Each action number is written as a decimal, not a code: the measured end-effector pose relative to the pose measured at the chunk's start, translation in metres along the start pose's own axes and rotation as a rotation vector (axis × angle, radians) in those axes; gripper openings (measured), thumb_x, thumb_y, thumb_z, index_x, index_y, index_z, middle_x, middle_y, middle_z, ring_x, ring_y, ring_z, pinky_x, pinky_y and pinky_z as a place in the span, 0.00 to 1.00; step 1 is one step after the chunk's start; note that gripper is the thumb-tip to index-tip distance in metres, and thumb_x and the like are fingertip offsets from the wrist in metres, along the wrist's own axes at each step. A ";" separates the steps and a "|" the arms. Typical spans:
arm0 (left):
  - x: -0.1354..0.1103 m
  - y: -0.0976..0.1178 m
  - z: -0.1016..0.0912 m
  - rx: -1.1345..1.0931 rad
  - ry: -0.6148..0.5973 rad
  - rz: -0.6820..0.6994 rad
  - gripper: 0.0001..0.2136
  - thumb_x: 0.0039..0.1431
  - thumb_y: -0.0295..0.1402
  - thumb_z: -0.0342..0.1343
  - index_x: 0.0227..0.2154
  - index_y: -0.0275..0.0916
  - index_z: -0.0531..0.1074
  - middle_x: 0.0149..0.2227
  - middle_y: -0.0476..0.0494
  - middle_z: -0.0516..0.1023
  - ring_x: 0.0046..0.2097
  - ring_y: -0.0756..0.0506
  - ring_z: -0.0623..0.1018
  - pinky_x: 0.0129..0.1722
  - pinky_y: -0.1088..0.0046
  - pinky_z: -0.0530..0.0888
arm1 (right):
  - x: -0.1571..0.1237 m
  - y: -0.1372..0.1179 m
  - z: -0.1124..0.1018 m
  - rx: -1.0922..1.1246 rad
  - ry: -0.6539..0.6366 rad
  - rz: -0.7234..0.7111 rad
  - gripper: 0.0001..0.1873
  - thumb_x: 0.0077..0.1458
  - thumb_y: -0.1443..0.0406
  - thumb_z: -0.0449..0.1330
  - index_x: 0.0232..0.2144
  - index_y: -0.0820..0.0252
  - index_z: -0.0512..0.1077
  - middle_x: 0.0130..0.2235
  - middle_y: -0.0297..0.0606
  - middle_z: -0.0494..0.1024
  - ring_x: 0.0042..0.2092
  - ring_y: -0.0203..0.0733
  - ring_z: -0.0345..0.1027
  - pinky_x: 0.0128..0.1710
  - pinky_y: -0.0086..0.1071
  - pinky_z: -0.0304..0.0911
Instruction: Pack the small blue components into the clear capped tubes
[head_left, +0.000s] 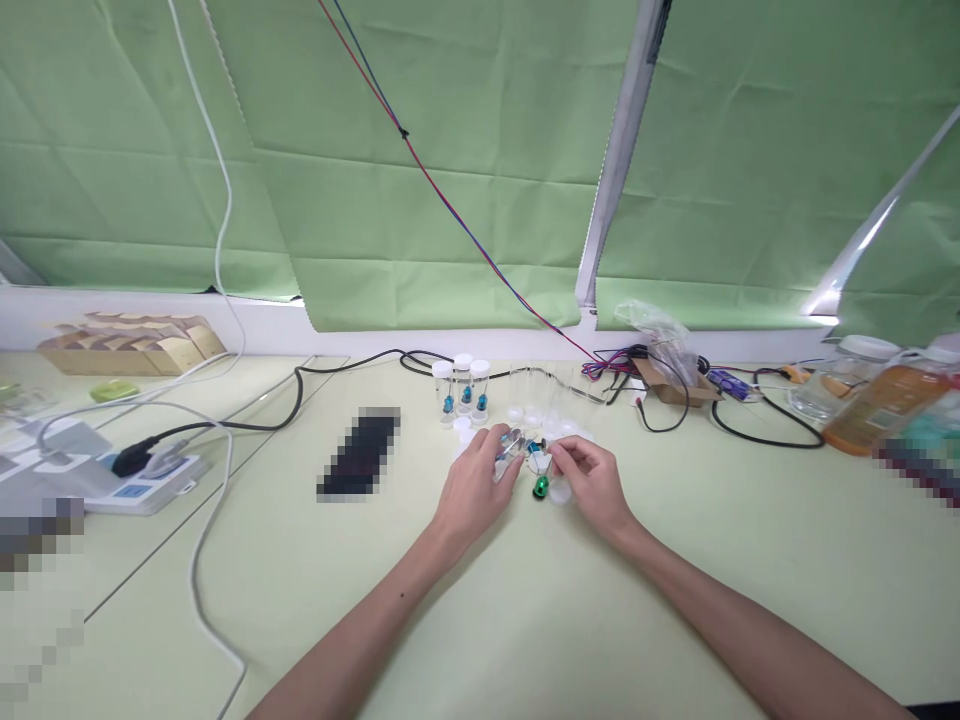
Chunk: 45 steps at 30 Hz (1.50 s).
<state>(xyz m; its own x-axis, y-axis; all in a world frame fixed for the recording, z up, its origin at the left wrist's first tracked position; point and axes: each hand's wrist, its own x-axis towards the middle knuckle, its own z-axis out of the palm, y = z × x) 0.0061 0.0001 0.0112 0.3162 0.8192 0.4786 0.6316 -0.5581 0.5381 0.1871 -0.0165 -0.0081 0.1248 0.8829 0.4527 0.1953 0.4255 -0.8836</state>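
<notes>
My left hand (476,480) is curled around a small clear vial (510,450) lying on its side, with the mouth toward my right hand. My right hand (592,478) pinches a small white cap or part (541,462) right at the vial's mouth. A green bead-like piece (540,488) lies on the table between the hands, beside a white cap (559,493). Behind them stand three capped vials (463,388) with blue pieces inside, and several open clear vials (532,395).
A dark blurred phone-like object (360,452) lies left of the hands. A power strip (142,480) with cables sits at far left. Wires, a cardboard box (675,385) and bottles (870,400) crowd the back right. Green curtains hang behind the pale green table (525,620).
</notes>
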 end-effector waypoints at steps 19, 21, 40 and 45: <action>-0.003 -0.005 0.003 0.064 -0.147 0.046 0.17 0.58 0.34 0.55 0.50 0.45 0.73 0.41 0.41 0.77 0.35 0.44 0.77 0.33 0.70 0.70 | 0.024 0.011 -0.021 0.425 0.357 0.147 0.10 0.51 0.60 0.62 0.24 0.60 0.69 0.21 0.30 0.68 0.24 0.35 0.62 0.25 0.30 0.58; -0.003 -0.004 0.003 0.068 -0.150 0.063 0.17 0.57 0.34 0.55 0.50 0.44 0.74 0.40 0.42 0.77 0.35 0.44 0.77 0.33 0.70 0.70 | 0.023 0.010 -0.019 0.499 0.316 0.178 0.10 0.51 0.61 0.63 0.24 0.60 0.69 0.21 0.30 0.68 0.23 0.34 0.62 0.25 0.31 0.58; -0.003 0.003 0.001 -0.019 -0.138 0.088 0.17 0.59 0.36 0.55 0.51 0.43 0.72 0.41 0.42 0.77 0.35 0.45 0.77 0.33 0.70 0.72 | 0.022 0.023 -0.015 0.774 0.035 0.393 0.10 0.48 0.62 0.68 0.33 0.62 0.76 0.26 0.33 0.71 0.28 0.35 0.65 0.32 0.31 0.66; -0.002 0.004 0.002 -0.070 -0.098 0.061 0.17 0.58 0.36 0.56 0.50 0.41 0.73 0.37 0.44 0.77 0.32 0.47 0.74 0.31 0.71 0.72 | 0.021 0.021 -0.014 0.835 0.037 0.387 0.09 0.48 0.64 0.69 0.33 0.61 0.76 0.27 0.33 0.72 0.29 0.34 0.64 0.31 0.29 0.65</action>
<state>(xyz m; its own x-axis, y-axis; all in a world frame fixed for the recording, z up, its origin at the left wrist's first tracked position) 0.0093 -0.0034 0.0109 0.4220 0.7907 0.4435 0.5594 -0.6121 0.5590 0.2070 0.0080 -0.0158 0.0688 0.9927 0.0988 -0.6300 0.1201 -0.7673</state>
